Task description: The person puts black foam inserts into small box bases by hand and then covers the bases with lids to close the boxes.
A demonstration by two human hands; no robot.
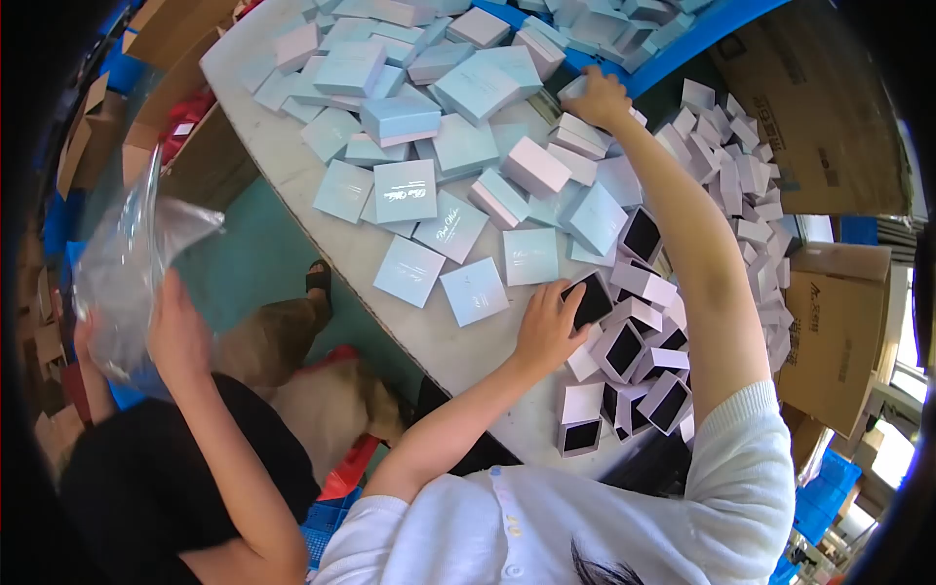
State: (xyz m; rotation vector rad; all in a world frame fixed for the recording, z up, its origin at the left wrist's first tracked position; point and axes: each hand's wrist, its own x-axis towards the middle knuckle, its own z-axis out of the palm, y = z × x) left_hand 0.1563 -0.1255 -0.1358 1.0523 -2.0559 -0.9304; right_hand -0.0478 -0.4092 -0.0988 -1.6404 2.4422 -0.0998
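Observation:
My left hand (pixel 548 330) rests at the edge of a small open box with a black inside (pixel 592 300), its fingers around the box's left side. Farther up, my right hand (pixel 597 97) reaches to the blue bin's edge, with its fingers curled on a small pale box (pixel 573 90). Light blue lids with silver lettering, such as a square one (pixel 405 190), lie left of my left hand. Pinkish-white boxes with black insides (pixel 624 351) are heaped to its right.
A blue bin (pixel 673 54) full of pale boxes stands at the top. More boxes (pixel 726 161) pile up beyond my right arm, near large cartons (pixel 829 341). On the left, a co-worker in black (pixel 185 468) holds a clear plastic bag (pixel 122 283).

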